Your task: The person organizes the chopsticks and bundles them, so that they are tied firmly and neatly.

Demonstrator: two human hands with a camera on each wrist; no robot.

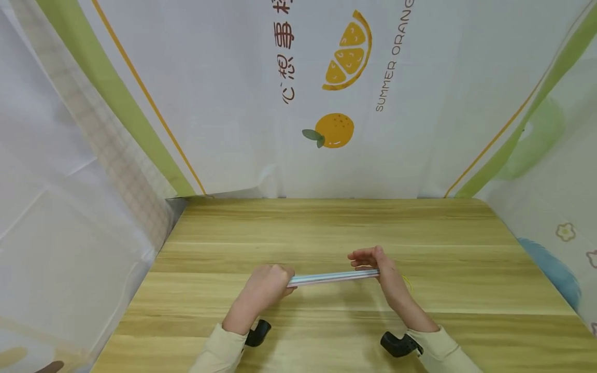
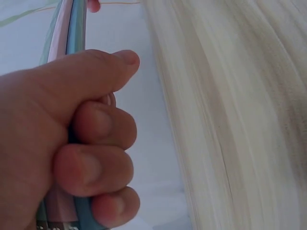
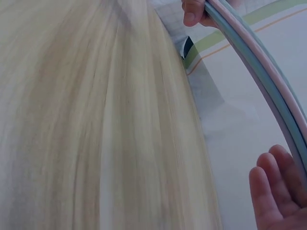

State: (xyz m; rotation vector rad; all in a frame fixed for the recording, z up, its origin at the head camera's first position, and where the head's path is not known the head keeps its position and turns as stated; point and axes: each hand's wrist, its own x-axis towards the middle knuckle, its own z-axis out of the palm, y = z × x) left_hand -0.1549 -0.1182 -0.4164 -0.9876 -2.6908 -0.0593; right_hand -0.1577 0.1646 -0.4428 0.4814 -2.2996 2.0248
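A bundle of pastel pink and blue straws (image 1: 333, 277) lies level just above the wooden table (image 1: 326, 228), between my two hands. My left hand (image 1: 266, 285) grips its left end in a fist; the left wrist view shows the fingers (image 2: 96, 158) and thumb curled round the straws (image 2: 72, 28). My right hand (image 1: 373, 264) is at the right end, fingers stretched leftward over it. In the right wrist view those fingers (image 3: 276, 191) are straight and lie beside the straws (image 3: 259, 72), not wrapped round them. The thumb is hidden.
A thin yellow loop, maybe a rubber band (image 1: 409, 282), lies on the table by my right wrist. Printed white cloth with oranges (image 1: 333, 129) hangs behind the table and along both sides. Black wrist mounts (image 1: 396, 344) sit near the front edge.
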